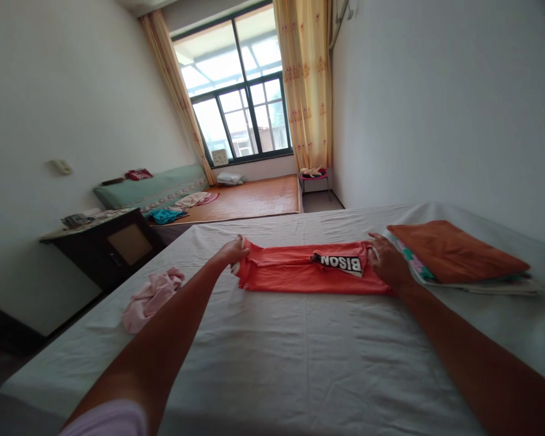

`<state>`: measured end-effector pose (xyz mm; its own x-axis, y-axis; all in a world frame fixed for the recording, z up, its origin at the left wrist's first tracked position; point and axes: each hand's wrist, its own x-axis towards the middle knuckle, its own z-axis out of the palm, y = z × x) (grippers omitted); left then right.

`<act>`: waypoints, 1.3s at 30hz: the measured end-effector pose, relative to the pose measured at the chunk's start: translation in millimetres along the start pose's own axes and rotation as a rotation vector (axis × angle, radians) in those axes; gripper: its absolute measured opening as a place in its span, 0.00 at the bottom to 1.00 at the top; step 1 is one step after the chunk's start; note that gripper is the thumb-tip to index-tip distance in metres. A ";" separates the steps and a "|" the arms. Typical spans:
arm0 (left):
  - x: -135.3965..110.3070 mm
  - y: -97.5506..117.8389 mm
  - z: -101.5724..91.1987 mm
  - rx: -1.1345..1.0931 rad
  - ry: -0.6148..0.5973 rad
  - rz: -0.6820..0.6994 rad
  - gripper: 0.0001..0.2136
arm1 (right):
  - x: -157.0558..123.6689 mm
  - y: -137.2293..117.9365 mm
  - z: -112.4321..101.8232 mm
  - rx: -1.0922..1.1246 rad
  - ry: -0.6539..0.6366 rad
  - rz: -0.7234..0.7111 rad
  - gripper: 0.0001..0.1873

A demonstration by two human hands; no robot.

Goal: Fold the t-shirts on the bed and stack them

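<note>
Reaching out over the bed [272, 363], the person holds a red-orange shirt [295, 275] at both ends. It lies in the middle of the frame as a long flat band across the white sheet, with a printed word showing upside down near its right end. The left hand [235, 250] is clenched on the band's left end, bunching the cloth between fingers and thumb. The right hand [387, 261] lies over the right end with its fingers curled at the edge; whether it pinches or only presses cannot be told. Holding both ends this way seems to keep the band straight and flat. A pile of folded cloth [454, 254] sits just right of the shirt, within easy reach. A crumpled pink garment [151, 297] lies apart at lower left, near a dark cabinet [118, 245].
</note>
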<state>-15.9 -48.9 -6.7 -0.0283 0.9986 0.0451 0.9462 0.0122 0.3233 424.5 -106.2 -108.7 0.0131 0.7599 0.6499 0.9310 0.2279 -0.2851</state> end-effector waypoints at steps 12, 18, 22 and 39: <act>-19.0 126.7 58.4 0.132 -0.206 0.186 0.22 | 1.5 3.4 -1.1 0.106 -0.044 -0.061 0.19; -10.7 117.9 69.1 -0.081 -0.326 0.128 0.31 | 2.0 6.6 0.6 0.153 -0.079 -0.051 0.17; 2.3 77.0 57.2 -0.061 -0.054 0.053 0.26 | 2.9 3.1 -3.9 0.175 -0.081 -0.056 0.16; -19.3 14.0 23.1 -0.781 -0.276 -0.053 0.26 | 0.6 -5.0 -11.3 0.164 -0.086 -0.040 0.15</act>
<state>5.4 -66.9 -25.0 0.1101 0.9758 -0.1890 0.4469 0.1213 0.8863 423.9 -113.7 -98.9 -0.0606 0.7961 0.6021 0.8580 0.3498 -0.3761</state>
